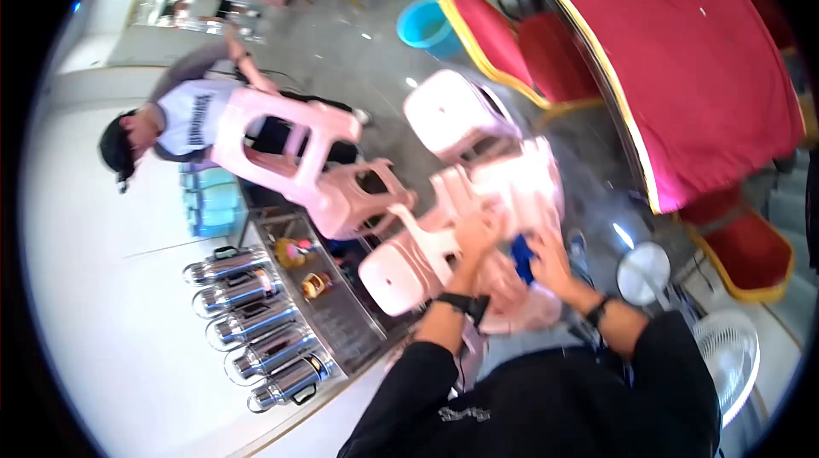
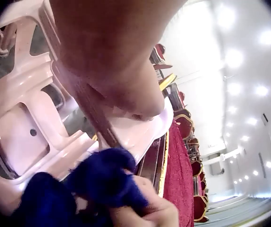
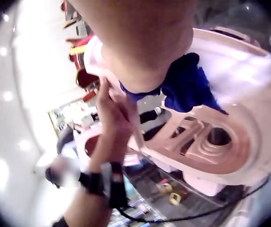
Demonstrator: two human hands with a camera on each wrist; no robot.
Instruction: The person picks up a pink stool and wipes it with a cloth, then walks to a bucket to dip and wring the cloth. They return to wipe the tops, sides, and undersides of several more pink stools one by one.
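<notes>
A pink plastic stool lies tipped in front of me, its hollow underside showing in the right wrist view. My left hand grips a part of this stool; in the right wrist view the left hand lies along its pale edge. Bunched in my right hand is a dark blue cloth, held against the stool. From the left wrist, the cloth shows close up with right-hand fingers curled at it.
More pink stools stand around. At left, a person in a cap is behind a pink stool. Several metal flasks line a counter. A red-covered table, red chairs, a turquoise basin and a fan surround me.
</notes>
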